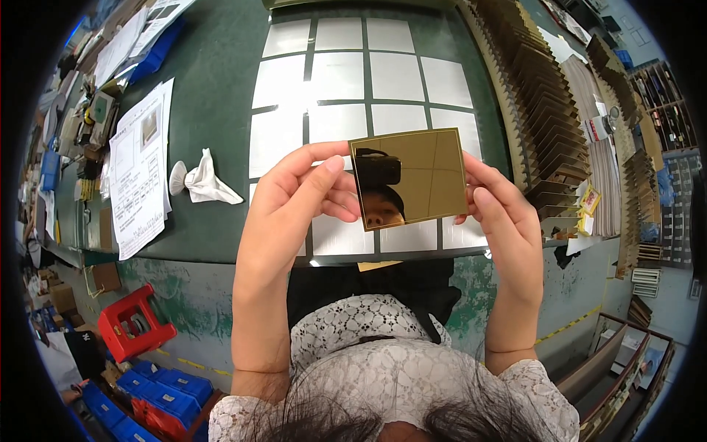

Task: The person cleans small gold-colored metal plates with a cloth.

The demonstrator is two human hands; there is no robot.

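Observation:
Between my two hands I hold up a gold mirror-finish plate (431, 169), rectangular and slightly tilted, with a thin bright border line. My left hand (305, 184) pinches its left edge between thumb and fingers. On the opposite edge, my right hand (501, 202) grips with the thumb in front and the fingertips partly hidden behind. Below the plate, rows of pale rectangular sheets (339, 76) lie on the green table; the plate and my hands cover some of them. A ceiling grid and a dark headset reflect in its surface.
A crumpled white cloth (206, 180) on a round-ended piece lies left of the sheets, beside printed papers (140, 169). Along the right stands a slotted rack (541, 96) full of upright brown plates. A red stool (136, 322) and blue bins (166, 390) are on the floor at lower left.

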